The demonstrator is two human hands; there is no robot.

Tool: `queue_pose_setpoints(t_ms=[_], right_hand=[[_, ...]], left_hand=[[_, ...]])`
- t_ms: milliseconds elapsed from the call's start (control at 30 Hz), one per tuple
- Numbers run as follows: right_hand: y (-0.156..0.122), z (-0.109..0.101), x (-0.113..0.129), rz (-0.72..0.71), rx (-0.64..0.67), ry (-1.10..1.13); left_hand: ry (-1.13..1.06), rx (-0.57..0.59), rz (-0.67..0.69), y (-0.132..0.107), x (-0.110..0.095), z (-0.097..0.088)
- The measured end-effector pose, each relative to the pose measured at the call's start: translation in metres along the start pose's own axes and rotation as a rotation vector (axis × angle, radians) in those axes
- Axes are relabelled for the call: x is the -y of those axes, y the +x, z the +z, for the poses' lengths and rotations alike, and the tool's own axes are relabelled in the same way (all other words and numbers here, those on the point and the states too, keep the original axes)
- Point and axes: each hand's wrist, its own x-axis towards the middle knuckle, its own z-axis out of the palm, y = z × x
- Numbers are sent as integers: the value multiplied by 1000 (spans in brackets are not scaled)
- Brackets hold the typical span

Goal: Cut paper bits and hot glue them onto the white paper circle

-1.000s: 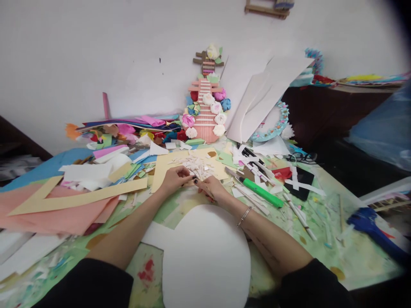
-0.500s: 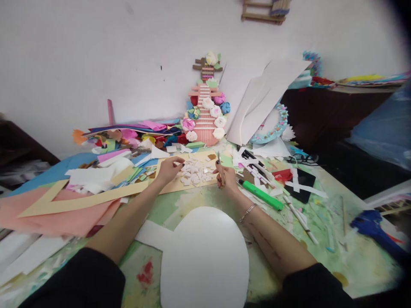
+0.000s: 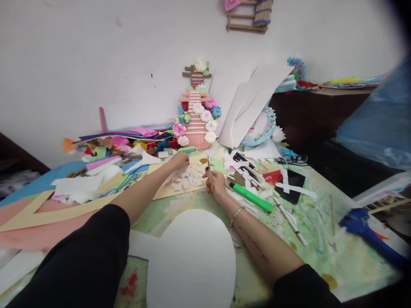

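A pair of scissors [image 3: 209, 162] points upward in my right hand [image 3: 216, 184], which is closed on its handles. This hand is at the right edge of a pile of small white paper pieces [image 3: 186, 179]. The pile lies on a pale yellow sheet [image 3: 159, 193]. My left hand [image 3: 180, 161] reaches over the far side of the sheet, its fingers curled together; whatever they may hold is hidden. Nearer to me, between my forearms, lies a white rounded board [image 3: 192, 261] with a strip sticking out on its left.
Against the wall stands a pink lute-shaped craft [image 3: 196, 137] with paper flowers. A green marker [image 3: 252, 196], pens and a black tablet [image 3: 292, 192] lie at right, beyond them a blue glue gun [image 3: 362, 222]. Coloured paper scraps [image 3: 83, 179] heap up at left.
My left hand has moved from the left edge of the white pieces towards their far side, its fingers now curled. My right hand still holds the scissors upright. The view has shifted slightly.
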Motion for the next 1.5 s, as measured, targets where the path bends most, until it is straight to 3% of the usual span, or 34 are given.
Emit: queue_pose_setpoints(t_ms=[233,433,600,900,1167,1333,1500], right_hand=[[-5,5,3,102,261,-76],[-12,8,7,124,348,-126],[-16,12,6,105,368,-178],[-18,15,0,71,341,-324],[-21,20,3,90,303,-419],[-23,23,4,119,313,-455],[-26,25,2,123,355,-493]], left_hand=[[-168,-126,-90,-27,0,-29],[-373,-125,-110,-68,-18,-44],[-433,-114,-113,-90,-34,-44],[-468,-146,-101,-100,-49,-43],[-518,-126,-107,-103,-41,-37],[-576,-44,-106,-108,-32,-31],[-602,-39,-116,-116,-28,-27]])
